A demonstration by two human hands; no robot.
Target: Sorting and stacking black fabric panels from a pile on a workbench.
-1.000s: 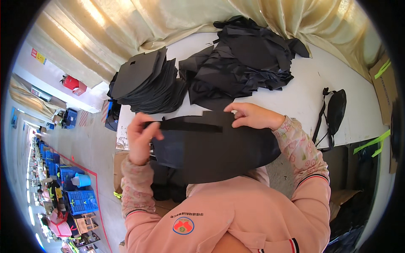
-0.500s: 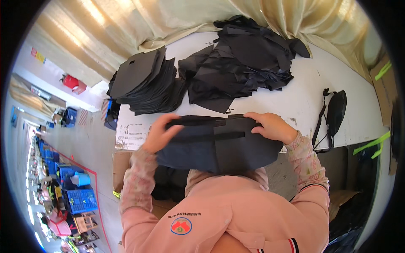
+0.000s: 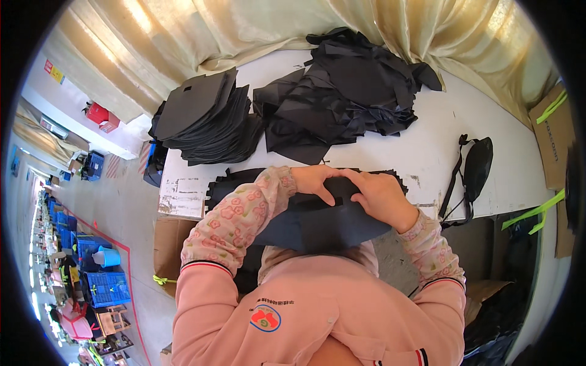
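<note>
A dark panel (image 3: 311, 229), seemingly fabric, lies over the table's near edge and hangs toward my lap. My left hand (image 3: 314, 183) grips its upper edge near the middle, thumb on the front face. Close beside it, my right hand (image 3: 386, 198) holds the same edge, its fingertips meeting those of the left. A black strip runs across the panel, partly covered by my hands. Behind it, more black pieces with notched ends (image 3: 397, 178) show on both sides. My left forearm hides part of the panel's left side.
A tall stack of black panels (image 3: 201, 116) stands at the table's back left. Beside it is a heap of black fabric pieces (image 3: 354, 91). A black pouch with straps (image 3: 478, 168) lies at the right. Curtains (image 3: 256, 27) hang behind; a cardboard box (image 3: 549, 140) stands far right.
My left hand has moved right from the panel's left corner to its middle. My right hand has shifted slightly left and down, and the fingertips now meet.
</note>
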